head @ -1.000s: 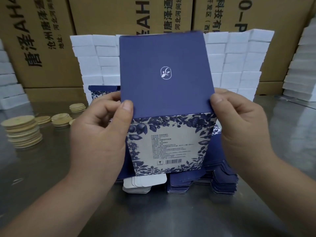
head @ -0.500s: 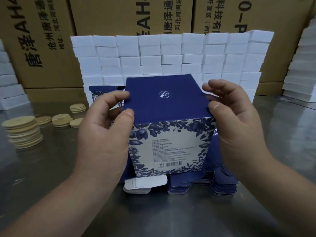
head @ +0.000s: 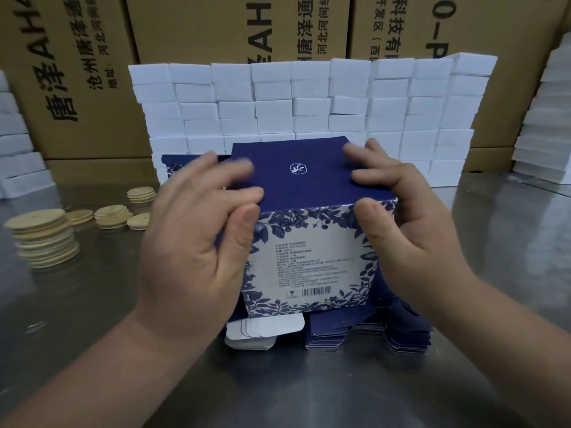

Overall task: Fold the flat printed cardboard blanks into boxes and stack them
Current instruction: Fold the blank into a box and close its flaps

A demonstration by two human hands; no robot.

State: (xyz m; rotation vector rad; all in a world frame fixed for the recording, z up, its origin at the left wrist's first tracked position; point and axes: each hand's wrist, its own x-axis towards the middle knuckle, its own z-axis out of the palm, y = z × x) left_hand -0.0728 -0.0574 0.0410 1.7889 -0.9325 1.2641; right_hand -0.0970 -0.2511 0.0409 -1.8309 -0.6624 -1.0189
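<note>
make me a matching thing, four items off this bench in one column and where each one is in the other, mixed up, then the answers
1 printed box
2 wooden discs
3 white blocks
4 flat blanks

A piled on the table below the box
B walled up behind the box
C gripped by left hand and right hand
D stacked at the table's left

Pairs: 1-C, 2-D, 3-B, 4-A

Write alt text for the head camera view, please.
A left hand and right hand hold a blue floral box, fingers on its dark blue lid, above stacked flat blanks on a metal table. White blocks and brown cartons stand behind.
</note>
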